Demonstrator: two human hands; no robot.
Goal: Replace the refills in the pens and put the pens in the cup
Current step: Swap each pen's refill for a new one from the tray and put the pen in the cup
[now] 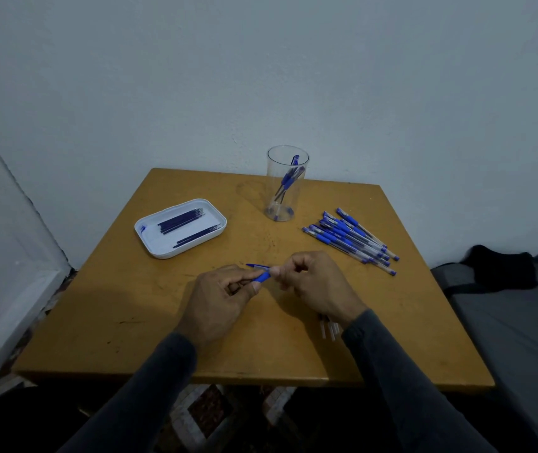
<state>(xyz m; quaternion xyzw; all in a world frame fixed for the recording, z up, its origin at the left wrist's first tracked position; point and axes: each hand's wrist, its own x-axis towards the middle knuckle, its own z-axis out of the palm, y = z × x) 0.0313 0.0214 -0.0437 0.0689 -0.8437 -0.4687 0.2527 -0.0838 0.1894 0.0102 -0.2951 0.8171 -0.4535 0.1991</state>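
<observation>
Over the middle of the wooden table, my left hand pinches the blue grip end of a pen. My right hand pinches the pen's other end; most of the barrel is hidden by the fingers. A thin blue piece, maybe a cap, lies on the table just behind my hands. A clear plastic cup stands at the back with two or three pens inside. A pile of several blue pens lies to the right. A white tray at the left holds several dark refills.
A few pale used refills lie on the table beside my right forearm. A grey wall runs behind the table. To the right stands a grey seat with dark cloth on it. A white door frame stands at the left.
</observation>
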